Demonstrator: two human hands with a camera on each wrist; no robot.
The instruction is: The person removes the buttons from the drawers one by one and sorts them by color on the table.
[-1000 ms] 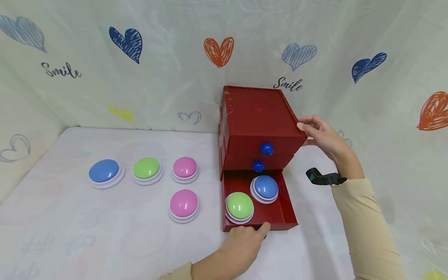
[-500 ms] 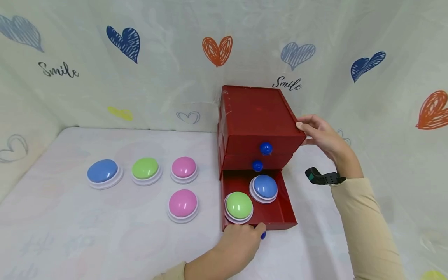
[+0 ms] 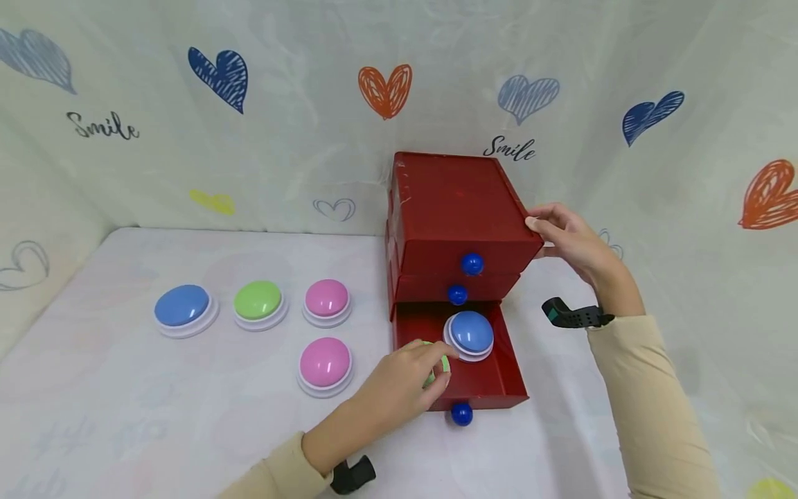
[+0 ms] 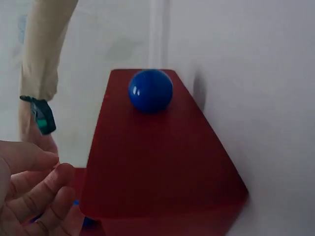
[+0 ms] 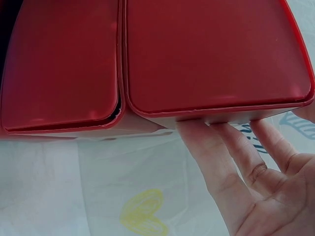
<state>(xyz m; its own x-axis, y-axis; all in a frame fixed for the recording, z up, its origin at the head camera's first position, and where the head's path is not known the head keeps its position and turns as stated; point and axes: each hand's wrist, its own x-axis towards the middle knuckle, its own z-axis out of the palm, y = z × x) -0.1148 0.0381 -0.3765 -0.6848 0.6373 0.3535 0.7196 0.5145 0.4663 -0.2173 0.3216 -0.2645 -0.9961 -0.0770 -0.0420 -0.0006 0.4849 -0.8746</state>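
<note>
A dark red drawer cabinet [image 3: 458, 201] has its bottom drawer [image 3: 483, 384] pulled out, showing a blue knob [image 3: 461, 414] on the front. Inside sit a blue dome button [image 3: 472, 331] and a green dome button [image 3: 445, 364], both on white round bases. My left hand [image 3: 399, 381] is over the green button, mostly covering it, fingers loosely bent with thumb and forefinger apart. In the left wrist view the fingers [image 4: 47, 194] show beside the drawer front. My right hand [image 3: 573, 242] grips the cabinet's upper right edge, thumb on top and fingers [image 5: 211, 157] against the side.
Left of the cabinet on the white table [image 3: 206, 402] stand a blue button [image 3: 181, 305], a green button [image 3: 258, 300] and two pink buttons [image 3: 327, 299]. Two upper drawers are closed, with blue knobs [image 3: 472, 264]. A curtain printed with hearts [image 3: 385, 90] hangs behind.
My left hand has let go of the bottom drawer's knob and moved up over the green button in the drawer. My right hand stays on the cabinet.
</note>
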